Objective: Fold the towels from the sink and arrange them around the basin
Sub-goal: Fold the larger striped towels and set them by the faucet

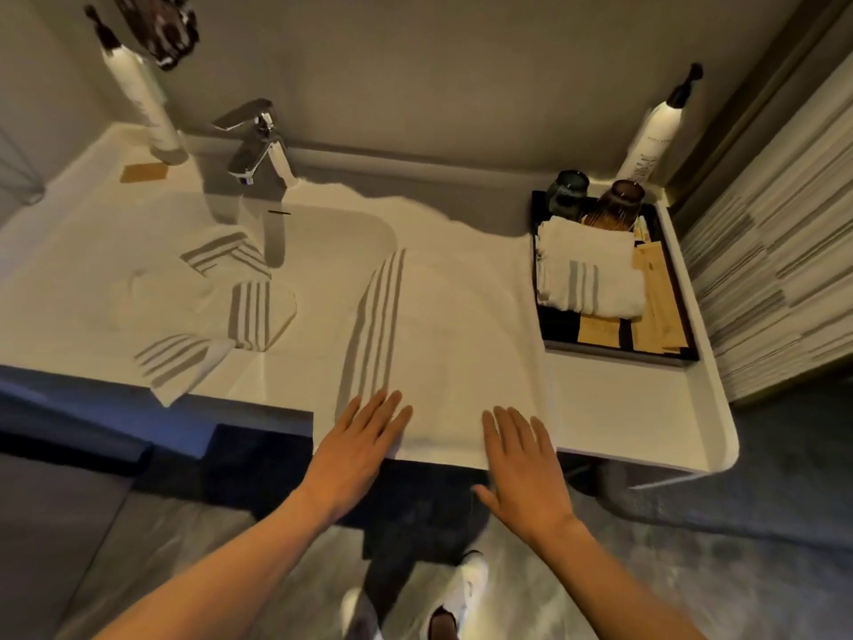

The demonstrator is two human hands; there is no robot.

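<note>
A large white towel [452, 325] with grey stripes lies spread flat on the counter to the right of the basin [323, 224], its near edge hanging over the counter's front. My left hand [357, 448] lies flat, fingers straight, on the towel's near left corner by the stripes. My right hand [526, 468] lies flat on its near right corner. Several crumpled striped white towels [217, 307] are heaped in the basin, one [180, 367] draped over the front rim. A folded striped towel [588, 274] sits in the black tray [687, 334].
A chrome tap [256, 140] stands behind the basin. White pump bottles stand at the back left [143, 94] and back right [655, 136]. The tray also holds two dark glasses [595, 196] and paper packets [651, 288]. A striped wall [775, 251] closes the right side.
</note>
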